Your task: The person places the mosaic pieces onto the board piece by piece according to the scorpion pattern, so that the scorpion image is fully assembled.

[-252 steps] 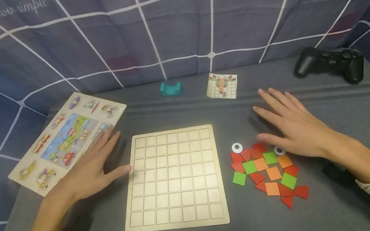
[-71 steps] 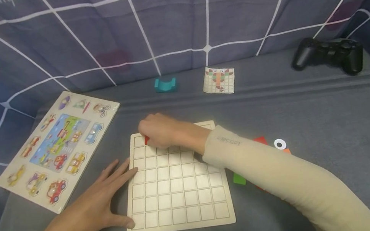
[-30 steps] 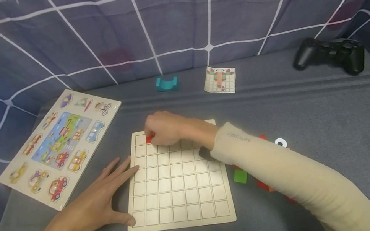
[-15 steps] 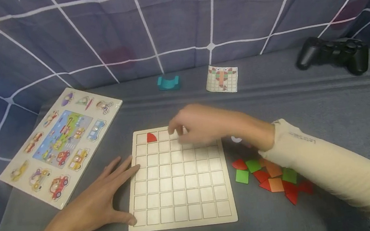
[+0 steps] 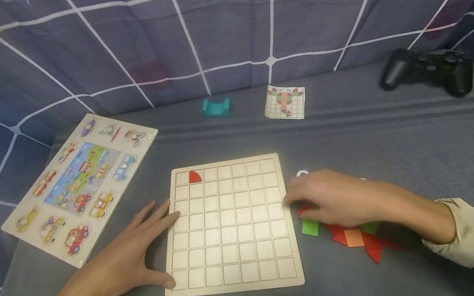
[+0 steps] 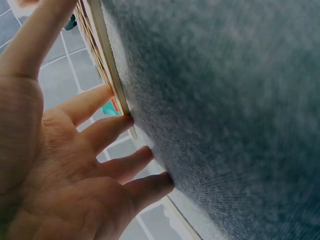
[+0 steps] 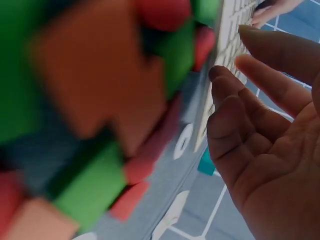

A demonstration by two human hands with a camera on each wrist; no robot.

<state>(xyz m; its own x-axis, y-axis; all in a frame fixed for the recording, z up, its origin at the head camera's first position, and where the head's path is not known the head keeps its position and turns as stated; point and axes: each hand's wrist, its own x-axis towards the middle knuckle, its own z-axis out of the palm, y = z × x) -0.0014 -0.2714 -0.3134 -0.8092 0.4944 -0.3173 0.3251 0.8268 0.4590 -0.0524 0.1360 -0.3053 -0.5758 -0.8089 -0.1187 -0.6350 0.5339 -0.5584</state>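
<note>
Grid board [image 5: 220, 219]: being kept flat on the cloth; used as landmark for all places below.
Red quarter piece [image 5: 194, 177]: being held by nothing now; being seated in the board's far row, second cell from its left edge.
Change: the right hand [image 5: 336, 197] is being brought back from the board's far row, where the red piece was being fingered a second ago, to just beyond the board's right edge.
Right hand: fingers being kept loosely bent, thumb apart; no piece being gripped in the right wrist view.
Loose pieces [image 5: 354, 238]: red, green and orange, being partly covered by the right hand, to the board's right.
White ring [image 5: 302, 172]: being partly hidden by the same hand, near the board's right edge.
Left hand [image 5: 119, 261]: fingers being held straight and spread, nothing being clasped; the board's left edge is being touched by fingertips.
Pattern card [image 5: 284, 102]: being left beyond the board's far edge, toward its right.
Meaning (judged): one cell is being occupied, the others are being left bare; filling is being judged barely begun, the right hand being freed.
</note>
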